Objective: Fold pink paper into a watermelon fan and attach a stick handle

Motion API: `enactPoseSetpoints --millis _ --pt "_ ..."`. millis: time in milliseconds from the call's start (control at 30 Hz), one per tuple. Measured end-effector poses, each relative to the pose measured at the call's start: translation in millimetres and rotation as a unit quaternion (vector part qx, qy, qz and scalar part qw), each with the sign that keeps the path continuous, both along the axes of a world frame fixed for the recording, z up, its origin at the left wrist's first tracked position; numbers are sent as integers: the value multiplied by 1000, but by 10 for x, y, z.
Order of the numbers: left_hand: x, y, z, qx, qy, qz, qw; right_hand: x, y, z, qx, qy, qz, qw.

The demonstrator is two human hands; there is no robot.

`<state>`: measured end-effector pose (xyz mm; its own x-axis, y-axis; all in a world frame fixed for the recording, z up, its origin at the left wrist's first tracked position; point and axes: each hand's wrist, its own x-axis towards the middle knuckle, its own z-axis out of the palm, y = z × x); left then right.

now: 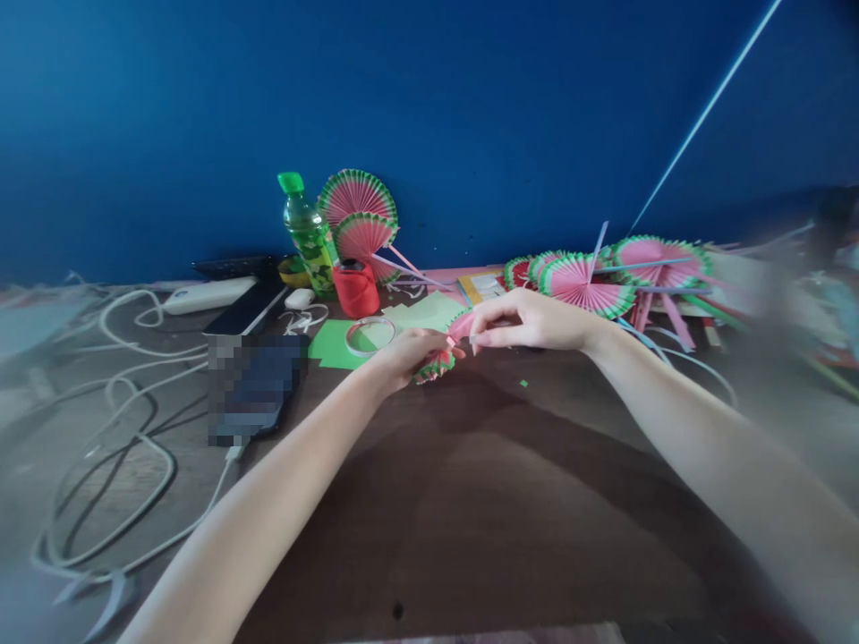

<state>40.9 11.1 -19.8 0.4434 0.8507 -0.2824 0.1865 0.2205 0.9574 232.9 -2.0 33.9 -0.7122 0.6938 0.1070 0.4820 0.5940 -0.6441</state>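
Over the middle of the table, my left hand (411, 351) is closed on a small pleated paper fan (438, 368), pink with a green edge. The fan is folded narrow and pinched at its middle. Just to its right, my right hand (527, 319) has its thumb and fingers curled together close to the fan's pink upper end. What its fingertips hold, if anything, is too small to make out. Beyond my left hand, a roll of tape (352, 347) lies on green paper sheets (326, 344), and a red spool of string (356, 288) stands behind it.
Finished paper fans (359, 192) lean on the blue wall beside a green bottle (310, 234); more fans (581, 284) lie at the right. A phone (261, 389) with a looping white cable (171, 456) and a white power bank (211, 295) occupy the left.
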Motion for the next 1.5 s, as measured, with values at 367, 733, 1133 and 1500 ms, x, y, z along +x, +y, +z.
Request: enactPoseSetpoints --millis 367,733,1133,1500 --pt "-49 -92 256 148 102 -96 979 -20 35 -93 62 -91 -41 993" --pt "-29 -134 307 173 126 -104 971 -32 29 -113 61 -80 -52 994" --pt "-14 -166 344 194 156 -115 962 -59 6 -134 97 -109 -64 987" --pt "34 -211 307 249 206 -73 944 -124 -28 -125 110 -127 -122 978"
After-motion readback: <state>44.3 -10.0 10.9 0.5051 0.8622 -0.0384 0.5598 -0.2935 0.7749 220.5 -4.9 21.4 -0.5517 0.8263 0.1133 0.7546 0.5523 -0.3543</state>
